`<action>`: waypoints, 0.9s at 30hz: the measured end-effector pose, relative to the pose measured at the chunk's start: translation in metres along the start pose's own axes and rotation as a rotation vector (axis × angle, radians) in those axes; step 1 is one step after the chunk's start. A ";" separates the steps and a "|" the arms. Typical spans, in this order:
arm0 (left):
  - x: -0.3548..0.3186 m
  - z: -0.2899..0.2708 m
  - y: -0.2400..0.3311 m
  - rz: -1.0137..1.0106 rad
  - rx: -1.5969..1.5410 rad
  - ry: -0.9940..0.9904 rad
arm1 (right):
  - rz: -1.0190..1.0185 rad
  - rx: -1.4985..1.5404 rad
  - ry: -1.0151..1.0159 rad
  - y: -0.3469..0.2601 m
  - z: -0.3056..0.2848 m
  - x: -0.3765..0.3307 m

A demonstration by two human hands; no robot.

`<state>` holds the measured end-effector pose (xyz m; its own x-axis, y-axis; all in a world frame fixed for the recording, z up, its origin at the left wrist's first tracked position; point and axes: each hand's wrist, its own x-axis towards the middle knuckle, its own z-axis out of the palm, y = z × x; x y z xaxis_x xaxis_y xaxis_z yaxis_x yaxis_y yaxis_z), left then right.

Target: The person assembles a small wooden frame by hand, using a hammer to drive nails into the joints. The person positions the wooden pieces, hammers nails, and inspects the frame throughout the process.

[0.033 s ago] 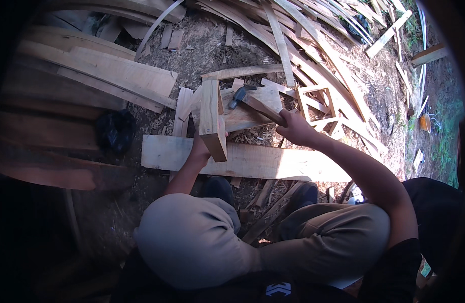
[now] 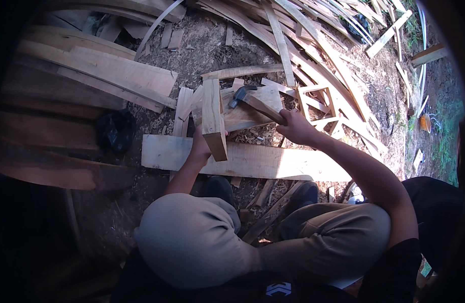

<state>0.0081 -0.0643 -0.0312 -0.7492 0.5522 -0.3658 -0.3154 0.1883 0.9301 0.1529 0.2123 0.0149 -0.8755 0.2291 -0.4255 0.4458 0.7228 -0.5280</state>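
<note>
Box (image 2: 212,108) shifted slightly, left fingers (image 2: 226,133) half-hidden

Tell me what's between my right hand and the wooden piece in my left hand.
In the head view, the hammer: its handle is in your right hand, its metal head nearest the wooden piece.

wide pale planks (image 2: 106,69) are lying stacked at the upper left, with a crumpled black bag (image 2: 115,130) resting below them. long, thin wooden strips (image 2: 321,53) are spreading in a heap across the upper right. at the far right, a small orange object (image 2: 425,122) is sitting near green grass (image 2: 446,146).
</note>
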 end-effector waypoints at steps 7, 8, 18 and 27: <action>0.005 0.021 0.029 -0.105 0.067 -0.109 | 0.117 0.815 -0.034 -0.039 0.002 -0.022; 0.003 0.030 0.036 -0.093 0.069 -0.099 | 0.099 0.851 -0.003 -0.053 -0.003 -0.024; 0.008 0.057 0.041 0.023 0.104 0.002 | 0.087 0.861 -0.001 -0.081 0.012 -0.009; 0.014 0.036 0.080 0.521 0.448 0.140 | 0.143 0.893 0.030 -0.052 0.022 -0.001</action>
<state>-0.0072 -0.0120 0.0395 -0.8151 0.5572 0.1587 0.3531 0.2606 0.8986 0.1344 0.1601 0.0260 -0.7994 0.3038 -0.5184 0.5188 -0.0862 -0.8505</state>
